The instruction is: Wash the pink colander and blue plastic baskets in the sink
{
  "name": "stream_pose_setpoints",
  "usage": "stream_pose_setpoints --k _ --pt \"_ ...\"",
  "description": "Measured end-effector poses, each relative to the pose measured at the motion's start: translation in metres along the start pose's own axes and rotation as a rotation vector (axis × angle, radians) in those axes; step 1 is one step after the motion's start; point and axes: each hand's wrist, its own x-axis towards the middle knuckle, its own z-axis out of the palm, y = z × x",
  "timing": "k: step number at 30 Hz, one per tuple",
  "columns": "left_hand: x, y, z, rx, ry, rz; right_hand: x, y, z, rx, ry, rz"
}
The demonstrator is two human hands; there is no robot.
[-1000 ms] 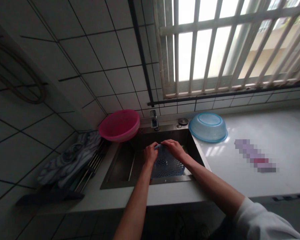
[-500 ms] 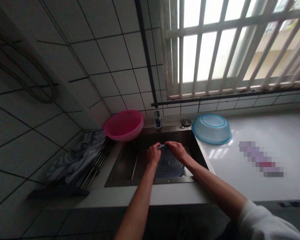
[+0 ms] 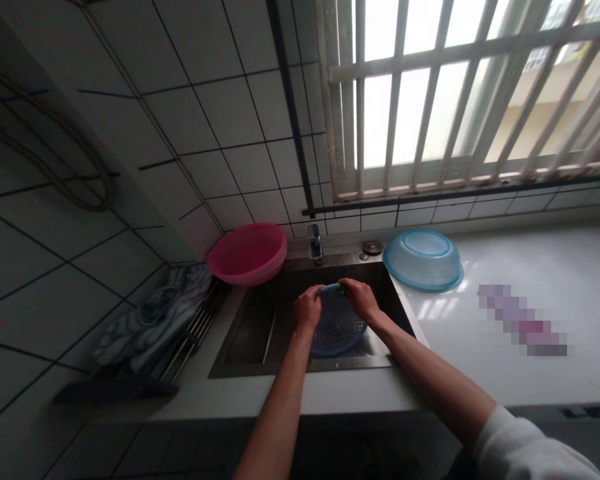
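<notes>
A blue plastic colander (image 3: 337, 330) with many holes is tilted up inside the steel sink (image 3: 245, 333). My left hand (image 3: 309, 308) grips the left part of its raised rim, fingers closed. On the right part of the same rim, my right hand (image 3: 361, 299) is also closed. A small greenish patch shows beside the right fingertips; what it is, I cannot make out. Behind both hands stands the faucet (image 3: 315, 241), with no water visibly running.
A pink basin (image 3: 247, 253) leans at the sink's back left. Right of the sink, a light blue basin (image 3: 425, 260) lies upside down on the white counter (image 3: 460, 360). A striped cloth (image 3: 155, 313) covers part of a metal rack (image 3: 193, 337). A drain strainer (image 3: 372, 247) sits near the faucet.
My right hand has shifted slightly right along the rim, away from the left one. The colander has turned so more of its rim and holed inside shows. The left hand has barely moved.
</notes>
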Motion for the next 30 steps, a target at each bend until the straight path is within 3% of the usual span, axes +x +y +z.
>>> stream_pose_setpoints --k 9,15,17,23,30 --pt "-0.003 0.012 0.000 0.023 -0.050 -0.017 0.000 -0.004 0.005 0.036 -0.031 -0.080" --pt "0.000 0.000 -0.008 0.120 0.093 -0.239 0.003 0.007 -0.001 0.032 -0.040 0.071" --pt "0.000 -0.001 -0.008 0.106 0.066 -0.218 0.002 0.004 0.003 0.007 -0.050 0.057" --pt "-0.003 0.007 0.002 0.109 -0.091 -0.079 -0.001 -0.012 0.019 -0.006 -0.078 -0.159" --pt "-0.001 -0.002 -0.006 0.075 0.119 -0.209 0.002 0.006 -0.003 -0.078 -0.040 0.098"
